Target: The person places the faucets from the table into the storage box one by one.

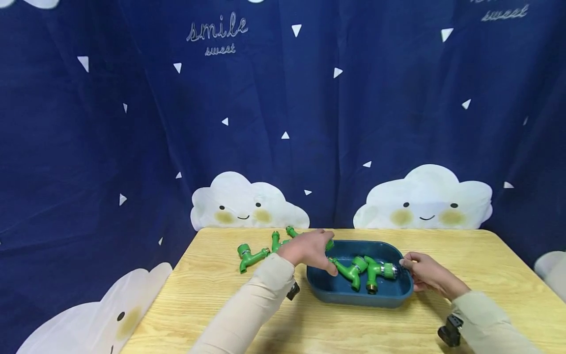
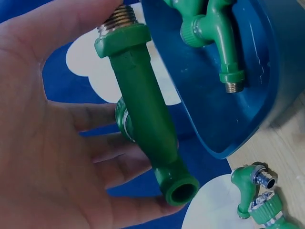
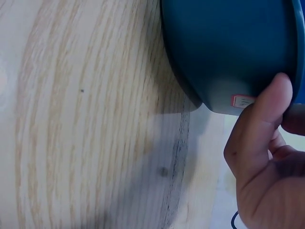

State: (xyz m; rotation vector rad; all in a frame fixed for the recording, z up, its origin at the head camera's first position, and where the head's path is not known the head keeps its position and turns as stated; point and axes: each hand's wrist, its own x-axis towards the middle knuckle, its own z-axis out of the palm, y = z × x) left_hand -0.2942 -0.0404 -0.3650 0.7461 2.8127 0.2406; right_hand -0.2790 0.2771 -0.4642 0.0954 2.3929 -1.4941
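Note:
My left hand [image 1: 309,250] is over the left end of a dark blue plastic basin [image 1: 353,298]. It holds a green faucet [image 2: 145,95], thumb at the brass threaded end and fingers behind the body, one fingertip by the spout mouth. In the head view the hand mostly hides this faucet. Inside the basin lie a green faucet [image 1: 352,272] and, to its right, another green faucet [image 1: 374,275] with a brass-tipped end. My right hand [image 1: 426,273] grips the basin's right end at the rim, thumb pressed to the outer wall beside a small red-edged label [image 3: 242,100].
On the wooden table [image 1: 212,305], left of the basin, lies a green faucet [image 1: 250,256]. More green faucets [image 1: 276,241] lie behind my left hand, partly covered by it. A blue curtain [image 1: 283,147] with white clouds hangs behind the table's far edge.

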